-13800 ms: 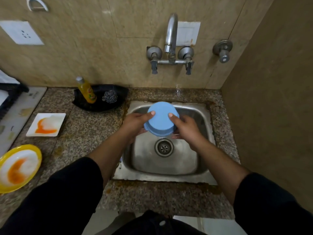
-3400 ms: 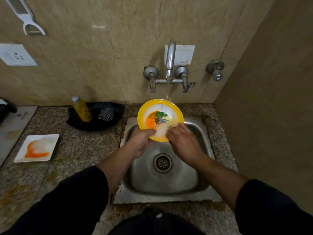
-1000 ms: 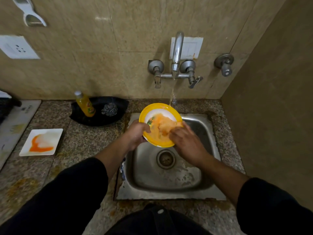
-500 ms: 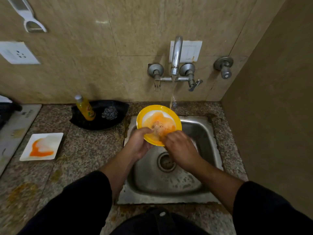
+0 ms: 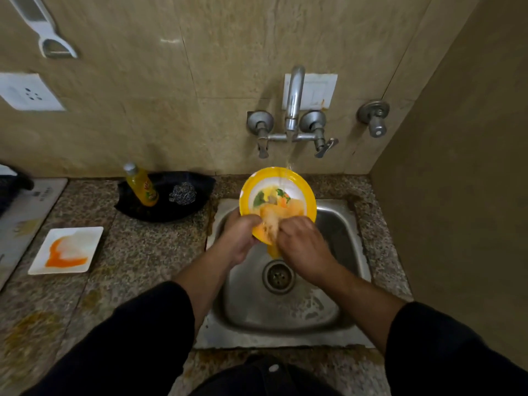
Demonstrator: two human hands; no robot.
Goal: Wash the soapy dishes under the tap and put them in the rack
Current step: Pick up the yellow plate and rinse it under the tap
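Our left hand (image 5: 239,239) grips the yellow plate (image 5: 309,195) under the tap (image 5: 294,94); our right hand (image 5: 305,247) touches it, fingers too blurred to read. The white plate (image 5: 91,233) awaits washing.

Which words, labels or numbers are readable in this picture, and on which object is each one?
No text can be read.
On the yellow bottle: label logo too blurred.
On the pale board, left: dark print too small.
On the yellow plate: picture only, no words.

plate (image 5: 278,178) near rim: hidden | right grip (image 5: 303,244) fingers (image 5: 271,228): blurred | peeler (image 5: 43,27): cut off
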